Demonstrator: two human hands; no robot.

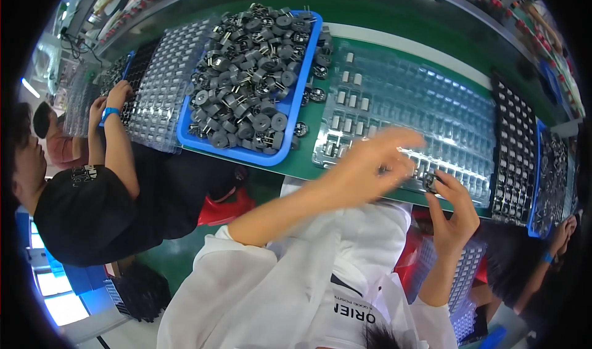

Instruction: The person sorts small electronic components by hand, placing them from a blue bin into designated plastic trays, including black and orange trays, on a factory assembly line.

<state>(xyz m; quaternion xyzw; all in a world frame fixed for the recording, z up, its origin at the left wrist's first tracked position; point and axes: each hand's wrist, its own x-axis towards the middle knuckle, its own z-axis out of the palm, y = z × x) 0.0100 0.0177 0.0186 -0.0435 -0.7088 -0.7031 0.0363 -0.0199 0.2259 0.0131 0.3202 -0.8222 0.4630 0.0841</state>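
Observation:
My right hand (454,213) pinches a small round black part with shiny metal on its face (431,182), between thumb and fingers at the near edge of a clear plastic tray (425,96). Over the tray's near side is my left hand (369,167), smeared by motion, so whether its fingers hold anything is unclear. Small white-and-metal pieces (359,103) sit in the tray's left-hand pockets. To the left, a blue bin (265,159) is heaped with round dark grey parts with metal pins (261,122).
Several loose round parts (317,95) lie between bin and tray on the green tabletop (311,124). A black tray of pieces (513,145) stands at the right, beside another blue bin (535,222). On the left, a co-worker in black (86,213) handles parts near filled trays (163,84).

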